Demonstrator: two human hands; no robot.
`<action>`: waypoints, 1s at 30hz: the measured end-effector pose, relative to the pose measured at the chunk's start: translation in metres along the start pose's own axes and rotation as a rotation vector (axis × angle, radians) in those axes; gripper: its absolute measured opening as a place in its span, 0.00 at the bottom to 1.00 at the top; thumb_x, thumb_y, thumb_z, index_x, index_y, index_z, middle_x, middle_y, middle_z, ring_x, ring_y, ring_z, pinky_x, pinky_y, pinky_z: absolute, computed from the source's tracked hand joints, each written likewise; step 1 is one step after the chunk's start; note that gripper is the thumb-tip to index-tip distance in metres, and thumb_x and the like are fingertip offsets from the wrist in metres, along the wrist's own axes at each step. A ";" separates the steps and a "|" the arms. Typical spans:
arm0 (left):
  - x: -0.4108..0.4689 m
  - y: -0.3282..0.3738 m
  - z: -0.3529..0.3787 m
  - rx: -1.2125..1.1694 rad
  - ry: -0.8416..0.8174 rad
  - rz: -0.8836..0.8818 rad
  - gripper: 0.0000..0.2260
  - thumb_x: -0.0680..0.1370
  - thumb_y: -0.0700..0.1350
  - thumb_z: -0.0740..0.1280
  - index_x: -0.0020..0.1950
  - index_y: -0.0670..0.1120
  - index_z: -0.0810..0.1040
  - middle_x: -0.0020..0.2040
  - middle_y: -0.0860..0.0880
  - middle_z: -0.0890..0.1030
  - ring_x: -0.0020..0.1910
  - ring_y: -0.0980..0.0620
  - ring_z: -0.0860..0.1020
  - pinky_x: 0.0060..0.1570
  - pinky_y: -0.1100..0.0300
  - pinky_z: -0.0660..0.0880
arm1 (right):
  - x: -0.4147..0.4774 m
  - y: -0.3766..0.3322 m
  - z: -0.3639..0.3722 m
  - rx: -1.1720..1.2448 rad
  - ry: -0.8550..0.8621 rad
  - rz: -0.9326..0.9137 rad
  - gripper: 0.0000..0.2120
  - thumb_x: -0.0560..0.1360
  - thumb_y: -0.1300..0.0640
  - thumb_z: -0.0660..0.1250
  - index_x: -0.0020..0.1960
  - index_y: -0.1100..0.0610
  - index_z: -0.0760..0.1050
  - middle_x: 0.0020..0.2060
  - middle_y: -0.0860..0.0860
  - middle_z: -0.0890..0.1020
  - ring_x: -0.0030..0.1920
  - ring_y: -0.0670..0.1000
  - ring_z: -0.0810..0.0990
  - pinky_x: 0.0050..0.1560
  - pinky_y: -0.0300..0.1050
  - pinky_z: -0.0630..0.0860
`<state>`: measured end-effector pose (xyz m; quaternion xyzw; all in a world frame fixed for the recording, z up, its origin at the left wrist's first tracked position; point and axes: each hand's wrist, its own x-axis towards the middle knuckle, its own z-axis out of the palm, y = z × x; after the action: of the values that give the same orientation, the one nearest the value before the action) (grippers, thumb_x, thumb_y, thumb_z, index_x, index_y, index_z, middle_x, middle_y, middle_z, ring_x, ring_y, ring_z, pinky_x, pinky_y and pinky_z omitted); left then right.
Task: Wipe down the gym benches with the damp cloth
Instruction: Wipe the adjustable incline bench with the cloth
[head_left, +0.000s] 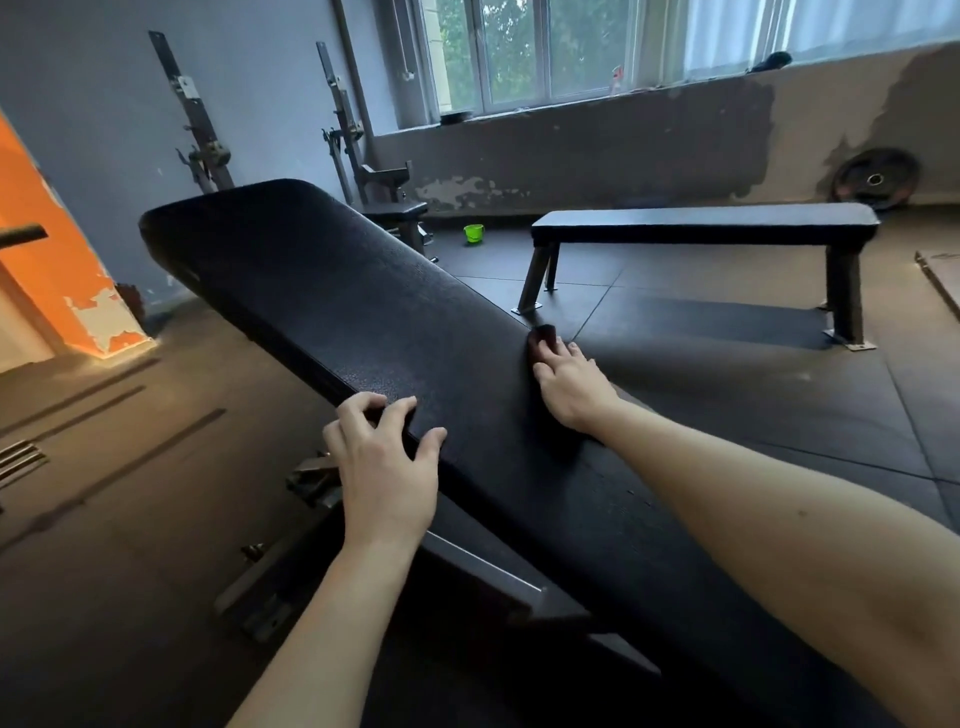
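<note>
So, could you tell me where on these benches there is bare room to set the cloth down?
The upper half of the inclined pad, beyond both hands, is bare, as is the top of the flat bench. Lower down is crowded: the left hand grips the pad's left edge and the right hand holds the cloth on its right edge.

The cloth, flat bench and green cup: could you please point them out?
cloth (544, 334): head view, its exposed end.
flat bench (701, 221): head view, its pad top.
green cup (473, 233): head view, its side.
</note>
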<state>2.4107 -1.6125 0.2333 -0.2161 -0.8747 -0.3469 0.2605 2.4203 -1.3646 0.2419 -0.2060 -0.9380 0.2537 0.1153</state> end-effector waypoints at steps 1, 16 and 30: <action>0.001 -0.001 0.000 -0.004 0.003 0.010 0.19 0.76 0.51 0.75 0.65 0.48 0.81 0.64 0.50 0.67 0.63 0.48 0.63 0.62 0.56 0.69 | -0.011 -0.004 0.005 -0.006 0.002 -0.025 0.26 0.87 0.52 0.48 0.84 0.54 0.52 0.84 0.55 0.51 0.83 0.56 0.47 0.81 0.57 0.46; -0.005 -0.012 -0.006 -0.036 -0.017 0.116 0.18 0.78 0.46 0.73 0.67 0.45 0.81 0.66 0.50 0.70 0.64 0.49 0.63 0.63 0.59 0.65 | -0.026 -0.001 0.008 -0.018 -0.011 -0.078 0.26 0.87 0.52 0.49 0.84 0.54 0.52 0.84 0.53 0.49 0.83 0.53 0.46 0.82 0.53 0.44; -0.009 -0.013 -0.005 -0.307 0.075 -0.088 0.31 0.73 0.46 0.78 0.71 0.42 0.69 0.67 0.52 0.65 0.67 0.55 0.67 0.69 0.64 0.65 | -0.098 -0.029 0.025 -0.158 -0.093 -0.523 0.28 0.85 0.43 0.45 0.84 0.47 0.52 0.83 0.47 0.47 0.83 0.50 0.39 0.82 0.50 0.40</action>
<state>2.4117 -1.6262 0.2250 -0.2020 -0.8097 -0.4954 0.2413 2.4894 -1.4417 0.2256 0.0468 -0.9805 0.1507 0.1175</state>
